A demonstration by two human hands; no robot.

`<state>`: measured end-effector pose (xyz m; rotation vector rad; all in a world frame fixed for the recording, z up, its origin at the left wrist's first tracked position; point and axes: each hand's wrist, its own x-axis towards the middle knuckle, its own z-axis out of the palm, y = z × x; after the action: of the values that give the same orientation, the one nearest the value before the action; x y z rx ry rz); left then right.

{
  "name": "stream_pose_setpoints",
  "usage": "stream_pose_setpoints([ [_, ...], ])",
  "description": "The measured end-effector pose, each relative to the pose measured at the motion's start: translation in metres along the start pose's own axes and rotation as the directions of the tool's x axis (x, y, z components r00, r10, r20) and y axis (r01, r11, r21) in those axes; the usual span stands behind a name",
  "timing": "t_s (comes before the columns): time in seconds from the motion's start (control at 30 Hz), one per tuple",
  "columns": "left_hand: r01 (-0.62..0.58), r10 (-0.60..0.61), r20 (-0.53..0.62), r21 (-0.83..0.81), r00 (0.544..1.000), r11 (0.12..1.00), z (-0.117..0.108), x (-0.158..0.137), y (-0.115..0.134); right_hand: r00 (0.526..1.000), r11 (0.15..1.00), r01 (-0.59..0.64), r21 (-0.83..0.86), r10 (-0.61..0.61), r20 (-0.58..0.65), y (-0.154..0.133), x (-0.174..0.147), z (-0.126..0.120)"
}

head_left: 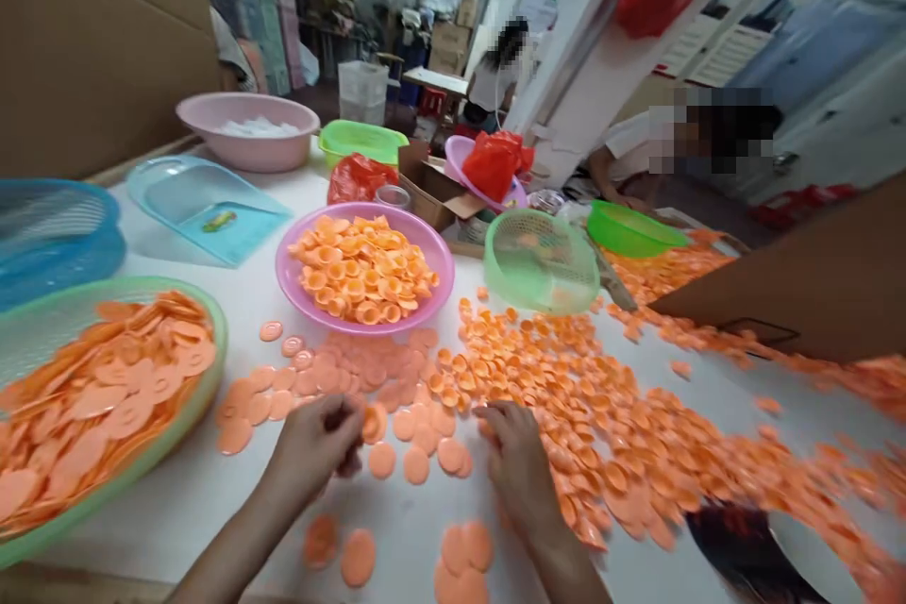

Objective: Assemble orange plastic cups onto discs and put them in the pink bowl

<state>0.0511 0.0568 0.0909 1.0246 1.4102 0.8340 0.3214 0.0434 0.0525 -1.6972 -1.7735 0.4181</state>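
My left hand (322, 439) is closed in a pinch, with a small orange plastic piece (373, 422) at its fingertips. Across from it, my right hand (515, 458) reaches to the edge of a heap of small orange cup-shaped pieces (538, 368), fingers bent and slightly apart; I see nothing held there. Flat orange discs (416, 465) lie on the white table between and beyond both hands. More discs lie close to me, two of them single (358, 557) and several overlapping (463, 562). Behind them stands a pink-purple bowl (287, 288) full of orange cup pieces.
A green basket (216, 330) of discs stands left, near blue baskets (60, 236) and a blue scoop tray (233, 226). Beyond are a pale green basket (542, 260), a cardboard box (431, 189) and a pink basin (247, 146). A co-worker (629, 156) sits at the right.
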Motion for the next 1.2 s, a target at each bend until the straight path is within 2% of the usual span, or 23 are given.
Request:
stream_pose_setpoints([
  [0.07,-0.179,0.178,-0.122,-0.003,0.977,0.984,-0.007,0.024,0.049,0.997,0.992,0.069,-0.101,-0.066,0.025,0.017,0.010,-0.005],
  [0.13,-0.260,0.244,-0.210,-0.053,0.947,0.964,-0.013,0.044,0.093,0.993,0.984,0.105,-0.145,-0.095,0.073,0.025,0.012,-0.006],
  [0.2,-0.315,0.288,-0.246,-0.079,0.926,0.946,-0.018,0.051,0.118,0.989,0.977,0.123,-0.177,-0.105,0.108,0.028,0.007,-0.006],
  [0.23,-0.342,0.318,-0.247,-0.062,0.915,0.937,-0.021,0.050,0.120,0.986,0.972,0.134,-0.192,-0.111,0.125,0.029,0.003,-0.006],
  [0.27,-0.364,0.350,-0.234,-0.022,0.907,0.931,-0.025,0.046,0.116,0.984,0.968,0.142,-0.208,-0.115,0.138,0.030,0.000,-0.006],
  [0.33,-0.362,0.375,-0.140,0.108,0.916,0.926,-0.034,0.029,0.089,0.982,0.956,0.154,-0.250,-0.119,0.149,0.033,-0.005,-0.005],
  [0.4,-0.293,0.303,0.008,0.288,0.953,0.912,-0.046,0.006,0.046,0.987,0.948,0.141,-0.285,-0.110,0.121,0.038,-0.008,-0.003],
  [0.47,-0.201,0.183,0.085,0.463,0.980,0.863,-0.056,-0.020,-0.004,0.993,0.947,0.110,-0.301,-0.095,0.064,0.044,-0.008,-0.001],
  [0.57,-0.099,0.123,-0.001,0.588,0.992,0.803,-0.059,-0.046,-0.065,0.998,0.953,0.066,-0.297,-0.058,0.036,0.048,-0.005,-0.003],
  [0.63,-0.093,0.160,-0.054,0.617,0.986,0.781,-0.054,-0.054,-0.086,0.993,0.959,0.039,-0.281,-0.005,0.121,0.047,0.001,-0.007],
  [0.7,-0.113,0.196,-0.062,0.635,0.979,0.764,-0.048,-0.058,-0.094,0.971,0.959,-0.003,-0.282,0.070,0.227,0.046,0.007,-0.012],
  [0.77,-0.122,0.198,-0.049,0.634,0.979,0.763,-0.046,-0.060,-0.094,0.959,0.950,-0.037,-0.311,0.121,0.256,0.044,0.011,-0.015],
  [0.93,-0.104,0.177,-0.071,0.580,0.982,0.808,-0.049,-0.062,-0.096,0.992,0.943,-0.069,-0.324,0.100,0.080,0.038,0.014,-0.013],
  [1.0,-0.096,0.171,-0.073,0.588,0.982,0.803,-0.049,-0.062,-0.098,0.991,0.966,-0.127,-0.225,0.134,0.014,0.024,0.011,-0.007],
  [1.07,-0.097,0.169,-0.066,0.596,0.983,0.797,-0.049,-0.061,-0.099,0.976,0.976,-0.219,-0.013,0.219,-0.004,-0.003,0.004,0.005],
  [1.1,-0.098,0.170,-0.066,0.595,0.983,0.798,-0.049,-0.061,-0.099,0.962,0.953,-0.273,0.129,0.272,0.026,-0.020,-0.002,0.014],
  [1.13,-0.102,0.176,-0.069,0.589,0.982,0.801,-0.049,-0.061,-0.099,0.943,0.912,-0.330,0.244,0.305,0.134,-0.039,-0.008,0.025],
  [1.2,-0.119,0.199,-0.079,0.573,0.977,0.811,-0.049,-0.062,-0.101,0.859,0.822,-0.446,0.354,0.283,0.426,-0.075,-0.020,0.052],
])
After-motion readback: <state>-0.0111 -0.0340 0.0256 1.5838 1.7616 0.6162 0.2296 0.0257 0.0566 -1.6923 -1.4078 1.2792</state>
